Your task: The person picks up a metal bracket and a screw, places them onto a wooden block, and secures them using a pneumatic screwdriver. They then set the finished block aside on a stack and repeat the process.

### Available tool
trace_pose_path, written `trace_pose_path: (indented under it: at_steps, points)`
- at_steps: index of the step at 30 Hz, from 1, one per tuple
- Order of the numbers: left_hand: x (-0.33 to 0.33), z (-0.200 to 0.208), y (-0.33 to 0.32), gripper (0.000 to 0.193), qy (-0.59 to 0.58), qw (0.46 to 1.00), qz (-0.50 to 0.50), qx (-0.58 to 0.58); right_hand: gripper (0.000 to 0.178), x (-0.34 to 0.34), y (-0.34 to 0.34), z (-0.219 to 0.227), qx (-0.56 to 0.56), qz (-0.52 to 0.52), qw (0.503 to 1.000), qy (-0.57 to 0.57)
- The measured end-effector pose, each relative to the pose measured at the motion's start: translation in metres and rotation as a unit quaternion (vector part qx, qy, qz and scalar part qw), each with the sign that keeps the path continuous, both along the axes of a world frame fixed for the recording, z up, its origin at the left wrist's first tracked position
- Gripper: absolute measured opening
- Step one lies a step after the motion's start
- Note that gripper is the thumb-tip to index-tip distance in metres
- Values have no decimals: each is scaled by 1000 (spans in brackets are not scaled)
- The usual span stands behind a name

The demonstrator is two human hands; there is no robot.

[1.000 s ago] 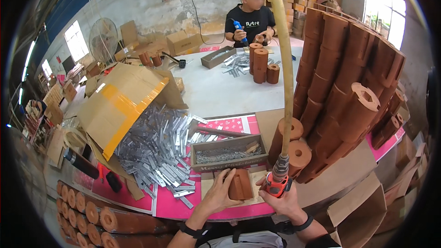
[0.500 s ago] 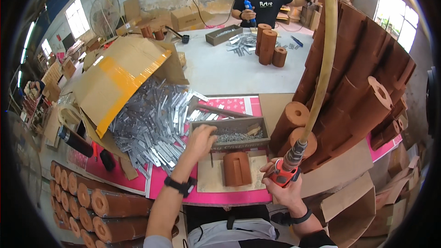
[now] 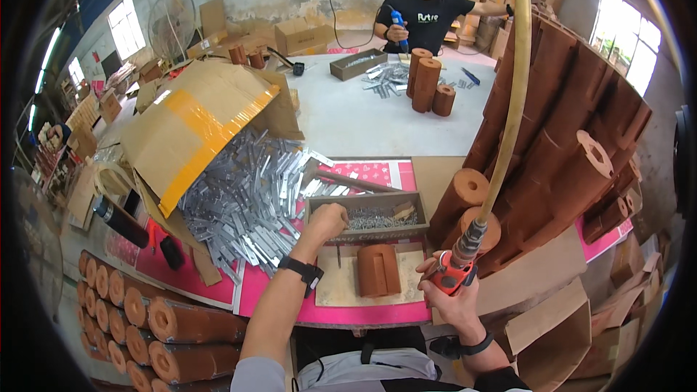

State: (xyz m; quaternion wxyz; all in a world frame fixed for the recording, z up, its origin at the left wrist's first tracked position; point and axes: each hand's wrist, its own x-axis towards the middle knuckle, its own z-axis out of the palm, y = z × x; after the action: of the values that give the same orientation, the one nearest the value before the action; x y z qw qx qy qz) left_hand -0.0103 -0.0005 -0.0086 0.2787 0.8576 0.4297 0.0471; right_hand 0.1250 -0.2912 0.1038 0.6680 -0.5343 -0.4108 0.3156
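My left hand (image 3: 328,221) reaches into a shallow grey box (image 3: 365,232) of small nails or screws, fingers curled over its left end. My right hand (image 3: 449,292) grips an orange pneumatic tool (image 3: 456,270) that hangs from a yellowish air hose (image 3: 508,101). Between my hands a brown half-round block (image 3: 378,270) lies on a cardboard sheet (image 3: 341,287). A pile of silver metal strips (image 3: 247,196) spills out of a tipped cardboard box (image 3: 192,127) on my left.
Tall stacks of brown tubular pieces (image 3: 573,145) lean at the right; more lie in a row (image 3: 145,316) at the lower left. Across the pale table (image 3: 348,116) another person (image 3: 428,7) holds a blue tool beside upright brown cylinders (image 3: 425,83). Cartons and a fan stand behind.
My left hand left the brown block and moved up into the grey box. My right hand with the tool stayed at the right of the block.
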Motion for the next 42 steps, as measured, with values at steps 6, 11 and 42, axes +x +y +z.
trace_pose_path:
  at_steps: [6, 11, 42]
  points:
    - [-2, -5, -2, 13, -21, 1000, -2, -5, 40, 3, 0, -3, -19, 20, 997, -67]
    - [-5, -4, -4, 14, -25, 999, 6, -32, 41, 2, 1, -1, -43, 24, 996, -77]
    - [-7, 13, -22, 27, -223, 974, 6, 26, 43, -8, 5, 7, -2, -13, 1000, 7]
